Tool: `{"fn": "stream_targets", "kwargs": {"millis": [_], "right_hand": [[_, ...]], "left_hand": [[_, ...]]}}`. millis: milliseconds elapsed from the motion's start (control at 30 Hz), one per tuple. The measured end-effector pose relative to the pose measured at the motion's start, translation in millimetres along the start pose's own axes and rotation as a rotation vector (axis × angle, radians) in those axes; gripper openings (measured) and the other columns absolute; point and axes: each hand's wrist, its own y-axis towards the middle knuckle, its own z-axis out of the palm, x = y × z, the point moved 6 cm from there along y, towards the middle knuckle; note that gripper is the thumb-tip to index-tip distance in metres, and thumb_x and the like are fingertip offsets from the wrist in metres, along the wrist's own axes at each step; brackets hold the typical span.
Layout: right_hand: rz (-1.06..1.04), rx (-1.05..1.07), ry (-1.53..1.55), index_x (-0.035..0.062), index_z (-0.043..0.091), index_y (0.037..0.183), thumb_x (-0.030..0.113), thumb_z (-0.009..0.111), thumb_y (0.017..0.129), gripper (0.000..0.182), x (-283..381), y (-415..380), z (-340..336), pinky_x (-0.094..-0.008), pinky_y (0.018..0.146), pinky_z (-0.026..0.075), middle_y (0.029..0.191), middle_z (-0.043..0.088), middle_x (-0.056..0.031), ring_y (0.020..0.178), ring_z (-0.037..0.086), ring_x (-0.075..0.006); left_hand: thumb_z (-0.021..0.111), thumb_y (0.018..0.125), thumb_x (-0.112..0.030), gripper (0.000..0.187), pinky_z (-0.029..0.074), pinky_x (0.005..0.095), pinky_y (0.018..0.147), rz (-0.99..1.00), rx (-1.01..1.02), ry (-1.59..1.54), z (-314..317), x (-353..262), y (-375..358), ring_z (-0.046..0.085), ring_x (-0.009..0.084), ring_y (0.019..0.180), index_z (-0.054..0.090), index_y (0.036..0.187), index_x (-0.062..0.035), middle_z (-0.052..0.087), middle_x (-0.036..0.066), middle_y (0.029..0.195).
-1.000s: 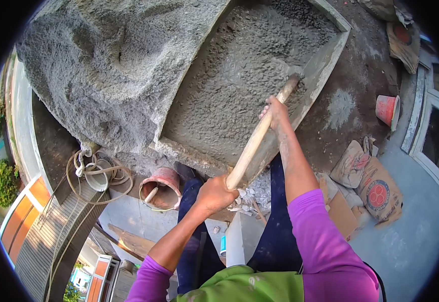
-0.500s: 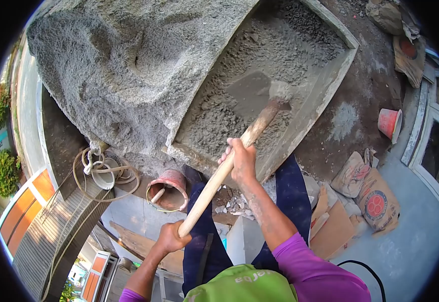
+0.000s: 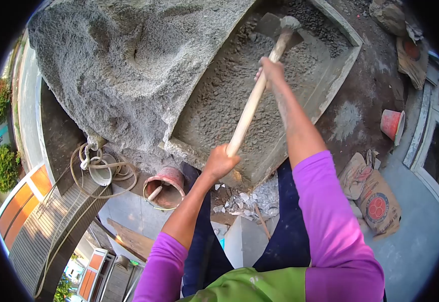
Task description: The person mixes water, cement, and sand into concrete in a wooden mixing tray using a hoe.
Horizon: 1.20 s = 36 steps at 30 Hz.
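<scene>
A hoe with a pale wooden handle (image 3: 249,107) reaches over a mixing trough (image 3: 325,98) of wet grey mortar (image 3: 224,110). Its dark metal blade (image 3: 270,26) is at the far part of the trough, above or on the mortar; which one I cannot tell. My left hand (image 3: 221,162) is wrapped round the near end of the handle, over the trough's near side. Further up, close to the blade, my right hand (image 3: 271,71) grips the same handle. Both arms are stretched forward.
A big heap of grey sand (image 3: 114,65) lies left of the trough. Nearby are a red bucket (image 3: 165,187) with a stick in it, a coiled hose (image 3: 103,168), rubble (image 3: 247,203), another red bucket (image 3: 391,124) and cement bags (image 3: 378,204) at right.
Both hands and the hoe have moved forward, away from my body. The blade has gone from the middle of the trough to its far part, and the handle is steeper in view.
</scene>
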Motion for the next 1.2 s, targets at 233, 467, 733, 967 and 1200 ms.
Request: {"fn": "stream_targets", "kwargs": {"millis": [233,467,733,967,1200], "right_hand": [[0.218,0.061,0.161,0.0015,0.054,0.086,0.015,0.067,0.087,0.019,-80,-224,-42,-0.0403,0.044,0.052,0.066,0.054,-0.0076,0.049,0.057,-0.0216],[0.259,0.189,0.239,0.0018,0.054,0.094,0.024,0.071,0.09,0.028,-11,-289,-92,-0.0419,0.049,0.057,0.069,0.058,-0.01,0.053,0.063,-0.0252],[0.202,0.427,-0.518,0.0017,0.059,0.101,0.05,0.067,0.096,0.049,83,-233,-287,-0.0324,0.049,0.056,0.072,0.065,-0.0115,0.054,0.065,-0.0186],[0.25,-0.095,-0.957,-0.0014,0.064,0.088,0.029,0.061,0.088,0.03,102,-155,-677,-0.046,0.054,0.053,0.078,0.066,-0.0218,0.06,0.066,-0.0326],[0.395,0.091,-1.212,-0.0046,0.074,0.092,0.032,0.061,0.087,0.039,119,-238,-707,-0.0449,0.074,0.062,0.087,0.075,-0.0226,0.079,0.075,-0.035]], "left_hand": [[0.071,0.075,-0.025,0.031,0.054,0.0516,0.073,-0.116,0.096,0.164,-9,47,-224,0.068,0.0473,0.084,0.069,0.095,-0.0014,0.068,0.029,0.085],[0.07,0.075,-0.019,0.024,0.054,0.0472,0.067,-0.098,0.021,0.298,-11,-71,-310,0.069,0.044,0.072,0.066,0.088,0.0009,0.066,0.027,0.075],[0.072,0.075,-0.026,0.032,0.054,0.0469,0.066,-0.373,-0.078,0.307,41,-215,-366,0.07,0.0416,0.072,0.066,0.09,0.0023,0.069,0.025,0.077],[0.07,0.077,-0.023,0.026,0.049,0.037,0.047,-0.623,-0.116,-0.128,105,-236,-407,0.061,0.0198,0.049,0.065,0.085,0.002,0.064,0.011,0.064],[0.072,0.077,-0.022,0.029,0.05,0.0369,0.045,-0.631,-0.17,-0.255,152,-203,-425,0.061,0.0204,0.047,0.067,0.083,0.0056,0.063,0.01,0.062]]}}
